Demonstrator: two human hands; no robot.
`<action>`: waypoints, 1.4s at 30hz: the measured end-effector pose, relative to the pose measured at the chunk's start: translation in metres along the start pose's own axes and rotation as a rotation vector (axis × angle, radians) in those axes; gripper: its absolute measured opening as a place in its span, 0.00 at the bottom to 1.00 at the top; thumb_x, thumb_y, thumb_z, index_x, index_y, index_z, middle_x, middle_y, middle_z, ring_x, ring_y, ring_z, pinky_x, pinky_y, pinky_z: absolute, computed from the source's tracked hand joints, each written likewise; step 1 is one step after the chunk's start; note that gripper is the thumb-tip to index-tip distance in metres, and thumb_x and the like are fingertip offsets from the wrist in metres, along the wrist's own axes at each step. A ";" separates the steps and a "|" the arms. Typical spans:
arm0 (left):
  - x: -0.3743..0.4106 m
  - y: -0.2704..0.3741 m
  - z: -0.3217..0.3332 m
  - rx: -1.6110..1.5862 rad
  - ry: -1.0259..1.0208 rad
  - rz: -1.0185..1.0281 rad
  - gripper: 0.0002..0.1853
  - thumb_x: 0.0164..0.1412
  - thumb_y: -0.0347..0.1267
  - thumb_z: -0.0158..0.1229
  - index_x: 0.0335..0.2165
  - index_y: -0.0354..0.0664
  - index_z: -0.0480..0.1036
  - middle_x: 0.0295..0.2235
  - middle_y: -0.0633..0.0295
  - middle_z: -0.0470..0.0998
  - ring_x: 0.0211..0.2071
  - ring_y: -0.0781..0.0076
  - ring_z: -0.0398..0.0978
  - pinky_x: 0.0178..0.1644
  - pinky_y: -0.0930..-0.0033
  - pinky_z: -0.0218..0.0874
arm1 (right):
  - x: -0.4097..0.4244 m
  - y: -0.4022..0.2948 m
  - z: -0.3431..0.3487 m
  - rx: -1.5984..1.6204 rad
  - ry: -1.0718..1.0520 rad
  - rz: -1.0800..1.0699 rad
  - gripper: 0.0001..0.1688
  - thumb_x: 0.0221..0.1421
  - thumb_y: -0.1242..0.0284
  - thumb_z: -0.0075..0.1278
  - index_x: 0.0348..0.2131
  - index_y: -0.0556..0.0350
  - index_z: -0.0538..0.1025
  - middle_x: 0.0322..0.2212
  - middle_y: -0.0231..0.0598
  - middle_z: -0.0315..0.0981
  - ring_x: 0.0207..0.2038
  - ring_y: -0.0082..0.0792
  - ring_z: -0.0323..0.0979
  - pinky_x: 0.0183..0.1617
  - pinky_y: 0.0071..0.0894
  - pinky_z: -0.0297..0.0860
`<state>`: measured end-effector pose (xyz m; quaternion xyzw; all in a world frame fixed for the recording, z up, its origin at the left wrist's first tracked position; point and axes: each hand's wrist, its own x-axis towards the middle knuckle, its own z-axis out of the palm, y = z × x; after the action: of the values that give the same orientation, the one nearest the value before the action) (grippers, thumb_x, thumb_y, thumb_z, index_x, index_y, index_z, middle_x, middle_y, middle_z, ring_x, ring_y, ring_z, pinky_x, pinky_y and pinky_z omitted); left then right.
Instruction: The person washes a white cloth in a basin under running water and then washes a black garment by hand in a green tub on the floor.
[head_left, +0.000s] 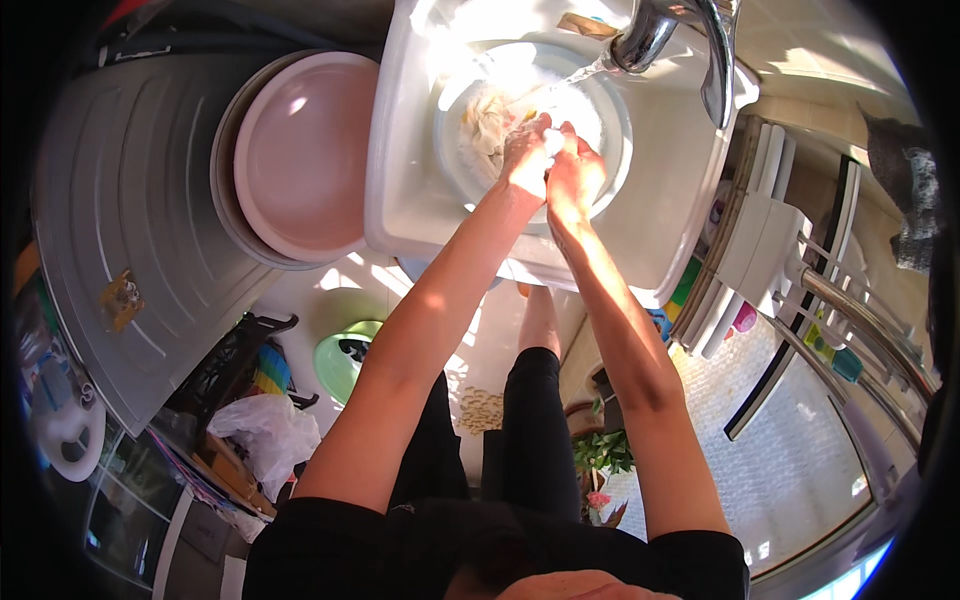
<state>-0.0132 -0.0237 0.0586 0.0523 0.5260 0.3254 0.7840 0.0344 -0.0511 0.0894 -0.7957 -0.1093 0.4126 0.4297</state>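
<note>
My left hand (528, 154) and my right hand (577, 171) are pressed together over a round white basin (619, 161). Both fists close on a white cloth (553, 141); only a small bright bit of it shows between them, and glare blurs its edges. Beside my left hand, a crumpled cream cloth (486, 127) lies in the sudsy basin. Water runs from a chrome faucet (634, 51) into the basin, just beyond my fingers. The basin stands inside a white sink (660, 217).
Stacked pink basins (311, 161) sit left of the sink on a grey ridged top (150, 187). On the floor is a green basin (335, 369). A white drying rack (765, 244) is at the right, and a potted plant (604, 451) stands below.
</note>
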 end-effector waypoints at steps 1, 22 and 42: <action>0.011 0.006 -0.010 -0.084 -0.014 0.013 0.15 0.61 0.37 0.46 0.38 0.36 0.69 0.34 0.57 0.72 0.33 0.67 0.72 0.36 0.68 0.66 | -0.020 0.002 0.004 -0.177 -0.046 -0.122 0.24 0.59 0.60 0.40 0.28 0.64 0.77 0.21 0.50 0.73 0.25 0.44 0.71 0.37 0.36 0.66; 0.032 -0.027 -0.077 0.284 0.105 -0.265 0.32 0.64 0.38 0.41 0.61 0.49 0.37 0.60 0.46 0.46 0.55 0.34 0.54 0.50 0.42 0.60 | 0.095 0.160 0.002 -1.021 -0.718 -0.369 0.20 0.47 0.81 0.39 0.43 0.62 0.68 0.38 0.58 0.66 0.42 0.60 0.67 0.47 0.51 0.66; 0.039 -0.044 -0.051 -0.153 -0.054 -0.057 0.15 0.63 0.37 0.46 0.44 0.40 0.67 0.37 0.62 0.73 0.37 0.69 0.71 0.40 0.67 0.65 | 0.021 0.054 0.016 0.106 0.054 0.114 0.20 0.59 0.63 0.43 0.33 0.63 0.75 0.20 0.34 0.70 0.22 0.24 0.61 0.28 0.27 0.63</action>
<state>-0.0281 -0.0490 -0.0133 -0.0137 0.4796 0.3408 0.8085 0.0256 -0.0630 0.0316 -0.7876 -0.0303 0.4201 0.4497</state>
